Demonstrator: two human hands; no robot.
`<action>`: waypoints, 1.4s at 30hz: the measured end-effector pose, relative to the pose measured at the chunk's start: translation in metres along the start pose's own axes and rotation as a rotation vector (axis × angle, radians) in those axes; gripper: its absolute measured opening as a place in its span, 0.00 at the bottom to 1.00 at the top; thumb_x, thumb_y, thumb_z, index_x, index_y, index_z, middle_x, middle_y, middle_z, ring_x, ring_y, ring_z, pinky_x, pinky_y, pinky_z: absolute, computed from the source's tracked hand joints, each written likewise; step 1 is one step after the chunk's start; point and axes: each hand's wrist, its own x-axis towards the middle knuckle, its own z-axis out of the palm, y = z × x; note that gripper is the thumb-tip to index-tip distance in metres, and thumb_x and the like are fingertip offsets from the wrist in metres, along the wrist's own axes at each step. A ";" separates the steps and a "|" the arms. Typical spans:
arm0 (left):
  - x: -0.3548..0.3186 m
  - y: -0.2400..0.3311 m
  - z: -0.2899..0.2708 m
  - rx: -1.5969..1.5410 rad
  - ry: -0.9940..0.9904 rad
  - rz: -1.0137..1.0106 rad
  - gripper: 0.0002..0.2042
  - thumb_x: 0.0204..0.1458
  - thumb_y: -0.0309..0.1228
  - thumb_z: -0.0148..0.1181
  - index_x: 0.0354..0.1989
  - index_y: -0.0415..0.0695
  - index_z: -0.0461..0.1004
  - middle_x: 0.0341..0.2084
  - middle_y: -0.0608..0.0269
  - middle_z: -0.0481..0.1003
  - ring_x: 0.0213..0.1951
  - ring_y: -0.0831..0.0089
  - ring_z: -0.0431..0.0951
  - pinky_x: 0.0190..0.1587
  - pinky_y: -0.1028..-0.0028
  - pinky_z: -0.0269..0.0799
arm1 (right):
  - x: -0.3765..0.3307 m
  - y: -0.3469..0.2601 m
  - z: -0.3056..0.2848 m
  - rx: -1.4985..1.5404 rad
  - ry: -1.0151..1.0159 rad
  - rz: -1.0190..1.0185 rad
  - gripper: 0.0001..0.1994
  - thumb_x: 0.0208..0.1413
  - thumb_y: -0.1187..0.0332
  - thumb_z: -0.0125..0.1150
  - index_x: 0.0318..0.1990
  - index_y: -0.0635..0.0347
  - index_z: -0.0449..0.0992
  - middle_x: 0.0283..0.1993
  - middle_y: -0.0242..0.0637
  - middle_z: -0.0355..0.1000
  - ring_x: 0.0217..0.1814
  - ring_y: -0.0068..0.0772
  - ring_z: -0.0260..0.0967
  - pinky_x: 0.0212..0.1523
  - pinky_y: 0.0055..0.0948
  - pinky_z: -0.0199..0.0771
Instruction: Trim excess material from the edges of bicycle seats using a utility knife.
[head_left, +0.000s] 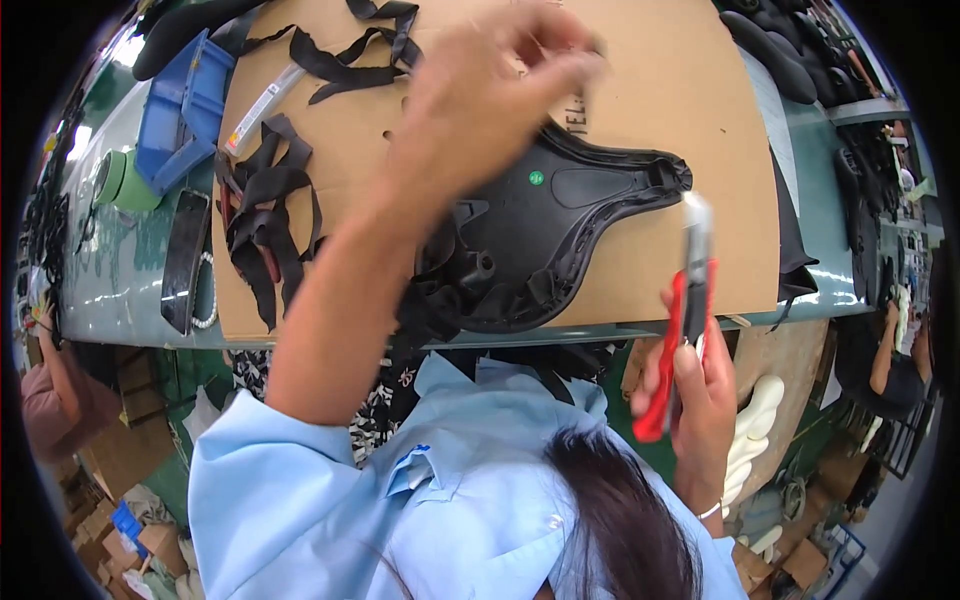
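A black bicycle saddle lies underside up on a cardboard sheet, its nose pointing right and a small green sticker on its shell. Black fabric is bunched at its wide rear end. Over the saddle's far side, my left hand is raised and smeared by motion. Its thumb and fingers are pinched together, and whatever they hold is too blurred to name. Near the table's front edge, to the right of the saddle, my right hand grips a red utility knife with its blade upward.
Black fabric strips lie in a tangle on the cardboard's left side, beside a slim clear plastic case. Further left are a blue bin, a green roll and a dark phone. More black saddles sit at the far right. Other people work at both sides.
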 end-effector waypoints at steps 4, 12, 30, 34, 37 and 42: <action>-0.013 -0.044 -0.029 0.255 -0.159 -0.035 0.16 0.61 0.38 0.51 0.46 0.38 0.75 0.42 0.56 0.77 0.47 0.68 0.75 0.52 0.71 0.67 | 0.038 0.025 0.043 0.038 0.059 -0.105 0.18 0.65 0.65 0.50 0.58 0.64 0.62 0.42 0.39 0.69 0.36 0.23 0.71 0.37 0.23 0.74; -0.098 0.030 0.008 0.906 0.179 0.047 0.14 0.55 0.42 0.59 0.33 0.43 0.78 0.35 0.57 0.73 0.36 0.62 0.71 0.46 0.64 0.60 | 0.123 -0.016 0.032 -0.278 0.029 -0.429 0.11 0.62 0.66 0.56 0.46 0.64 0.70 0.29 0.27 0.67 0.28 0.15 0.62 0.30 0.20 0.65; -0.090 -0.009 0.050 0.235 0.242 -0.027 0.06 0.47 0.25 0.58 0.20 0.38 0.72 0.20 0.62 0.66 0.28 0.66 0.64 0.33 0.68 0.60 | 0.038 -0.024 0.011 -1.463 0.056 -0.739 0.30 0.49 0.80 0.58 0.63 0.51 0.69 0.20 0.33 0.60 0.19 0.29 0.61 0.18 0.28 0.61; -0.096 -0.010 0.043 -0.075 0.372 -0.103 0.07 0.46 0.23 0.57 0.18 0.38 0.69 0.18 0.63 0.63 0.26 0.68 0.61 0.31 0.69 0.58 | 0.017 -0.017 0.005 -1.451 0.042 -0.657 0.30 0.49 0.80 0.58 0.63 0.51 0.69 0.20 0.33 0.60 0.17 0.29 0.60 0.18 0.29 0.61; -0.098 -0.015 0.044 -0.035 0.296 0.036 0.08 0.43 0.21 0.57 0.16 0.38 0.65 0.16 0.64 0.59 0.24 0.69 0.59 0.30 0.70 0.56 | 0.021 -0.021 0.008 -1.104 0.075 -0.658 0.29 0.50 0.82 0.57 0.63 0.52 0.69 0.24 0.40 0.64 0.22 0.36 0.63 0.25 0.34 0.65; -0.097 -0.015 0.047 -0.003 0.318 0.034 0.07 0.45 0.22 0.57 0.18 0.38 0.68 0.17 0.64 0.61 0.26 0.70 0.60 0.30 0.71 0.57 | 0.030 -0.044 0.025 -1.450 -0.003 -0.547 0.26 0.54 0.80 0.56 0.63 0.54 0.67 0.32 0.45 0.72 0.25 0.42 0.67 0.28 0.36 0.67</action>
